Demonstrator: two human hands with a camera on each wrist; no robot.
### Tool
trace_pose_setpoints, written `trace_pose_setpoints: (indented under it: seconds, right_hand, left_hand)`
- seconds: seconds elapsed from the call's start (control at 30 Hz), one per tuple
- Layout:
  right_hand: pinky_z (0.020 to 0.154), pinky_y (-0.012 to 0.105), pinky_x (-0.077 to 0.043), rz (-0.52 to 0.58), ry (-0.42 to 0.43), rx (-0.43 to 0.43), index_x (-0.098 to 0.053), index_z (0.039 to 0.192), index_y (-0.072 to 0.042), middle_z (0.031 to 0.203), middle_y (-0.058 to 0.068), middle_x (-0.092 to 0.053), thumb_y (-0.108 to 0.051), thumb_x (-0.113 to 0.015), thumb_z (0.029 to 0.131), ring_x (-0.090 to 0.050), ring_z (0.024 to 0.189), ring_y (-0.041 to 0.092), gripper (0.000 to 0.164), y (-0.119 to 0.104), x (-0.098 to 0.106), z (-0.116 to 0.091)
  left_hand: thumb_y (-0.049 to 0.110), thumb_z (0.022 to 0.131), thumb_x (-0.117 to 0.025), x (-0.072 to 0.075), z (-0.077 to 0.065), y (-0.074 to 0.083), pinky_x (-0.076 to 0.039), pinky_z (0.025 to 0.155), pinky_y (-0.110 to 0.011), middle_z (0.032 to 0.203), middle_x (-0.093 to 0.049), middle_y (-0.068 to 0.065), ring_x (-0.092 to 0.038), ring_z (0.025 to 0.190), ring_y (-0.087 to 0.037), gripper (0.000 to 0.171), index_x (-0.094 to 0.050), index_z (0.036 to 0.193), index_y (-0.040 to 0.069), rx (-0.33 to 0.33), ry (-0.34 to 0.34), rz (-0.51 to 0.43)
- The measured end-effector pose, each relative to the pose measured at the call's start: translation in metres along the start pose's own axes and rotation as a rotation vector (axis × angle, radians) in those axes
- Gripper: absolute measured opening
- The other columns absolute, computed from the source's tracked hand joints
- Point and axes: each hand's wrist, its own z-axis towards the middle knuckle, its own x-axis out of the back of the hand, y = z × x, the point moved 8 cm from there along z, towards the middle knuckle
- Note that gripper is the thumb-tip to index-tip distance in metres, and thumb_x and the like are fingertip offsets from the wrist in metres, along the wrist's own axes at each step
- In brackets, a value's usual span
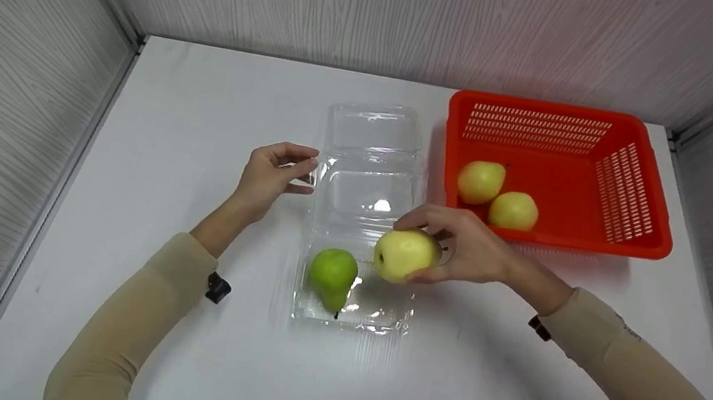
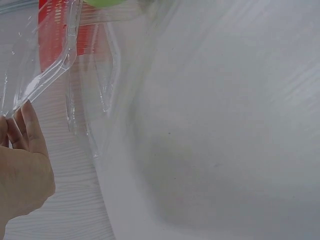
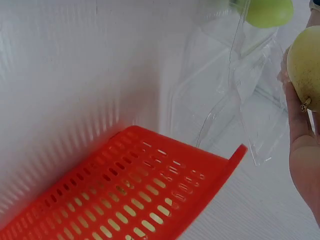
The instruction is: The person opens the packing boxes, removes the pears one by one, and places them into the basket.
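A clear plastic clamshell box (image 1: pixel 369 191) lies unfolded on the table, lid part at the far side. At its left edge, my left hand (image 1: pixel 270 175) pinches the rim between thumb and fingers; the left wrist view also shows the hand (image 2: pixel 25 165) at the plastic edge. A green pear (image 1: pixel 333 276) lies in the near compartment, on the left. Just to its right, above that same compartment, my right hand (image 1: pixel 464 247) holds a yellow pear (image 1: pixel 403 257). The stem of this pear (image 3: pixel 306 70) shows in the right wrist view.
A red plastic basket (image 1: pixel 656 228) with slotted walls stands at the back right, close to the box. Two yellow pears (image 1: pixel 481 182) lie in its near left corner. Grey wood-grain panels (image 1: pixel 395 11) border the white table (image 1: pixel 215 89) at the back and sides.
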Motion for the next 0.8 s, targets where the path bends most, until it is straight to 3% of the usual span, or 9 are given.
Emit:
trace_pose_setpoints:
  seconds: [0.13, 0.37, 0.47, 0.63, 0.8]
  right_hand:
    - [0.081, 0.034, -0.064, -0.017, 0.017, -0.007, -0.072, 0.127, -0.019, 0.126, 0.0, -0.072, -0.029, -0.098, 0.075, -0.064, 0.108, 0.017, 0.059, -0.003, 0.012, 0.0]
    - [0.081, 0.028, -0.062, -0.046, 0.059, -0.031, -0.072, 0.125, -0.016, 0.122, 0.002, -0.072, -0.023, -0.098, 0.075, -0.063, 0.106, 0.016, 0.057, -0.004, 0.037, -0.001]
    - [0.079, 0.028, -0.061, -0.077, 0.087, -0.043, -0.072, 0.125, -0.013, 0.119, 0.006, -0.072, -0.019, -0.098, 0.074, -0.063, 0.105, 0.017, 0.057, -0.003, 0.05, -0.002]
    - [0.08, 0.027, -0.065, -0.052, 0.111, -0.124, -0.071, 0.125, -0.015, 0.12, 0.003, -0.071, -0.019, -0.097, 0.075, -0.065, 0.11, 0.019, 0.057, 0.007, 0.07, -0.004]
    - [0.08, 0.023, -0.065, -0.053, 0.164, -0.205, -0.071, 0.124, -0.017, 0.119, 0.0, -0.071, -0.021, -0.096, 0.077, -0.065, 0.11, 0.019, 0.054, 0.019, 0.09, -0.006]
  left_hand:
    - [0.012, 0.101, -0.072, 0.001, -0.001, 0.001, -0.07, 0.08, -0.031, 0.115, -0.07, -0.013, -0.075, 0.096, -0.028, 0.037, -0.065, 0.131, -0.008, -0.002, 0.004, 0.008]
    - [0.011, 0.1, -0.073, 0.0, -0.003, 0.001, -0.07, 0.078, -0.03, 0.104, -0.07, -0.002, -0.073, 0.085, -0.016, 0.028, -0.069, 0.123, -0.004, -0.002, 0.002, -0.016]
    - [0.012, 0.1, -0.074, 0.0, -0.002, 0.0, -0.07, 0.077, -0.03, 0.103, -0.07, 0.0, -0.074, 0.087, -0.017, 0.027, -0.07, 0.122, -0.002, -0.002, -0.001, -0.015]
    - [0.014, 0.1, -0.073, 0.0, -0.001, 0.0, -0.07, 0.078, -0.03, 0.105, -0.07, 0.0, -0.075, 0.093, -0.025, 0.038, -0.065, 0.13, -0.009, -0.003, -0.006, 0.011]
    - [0.015, 0.1, -0.074, -0.001, -0.001, 0.0, -0.07, 0.08, -0.031, 0.107, -0.07, -0.001, -0.074, 0.095, -0.025, 0.039, -0.065, 0.13, -0.009, 0.009, -0.003, 0.021]
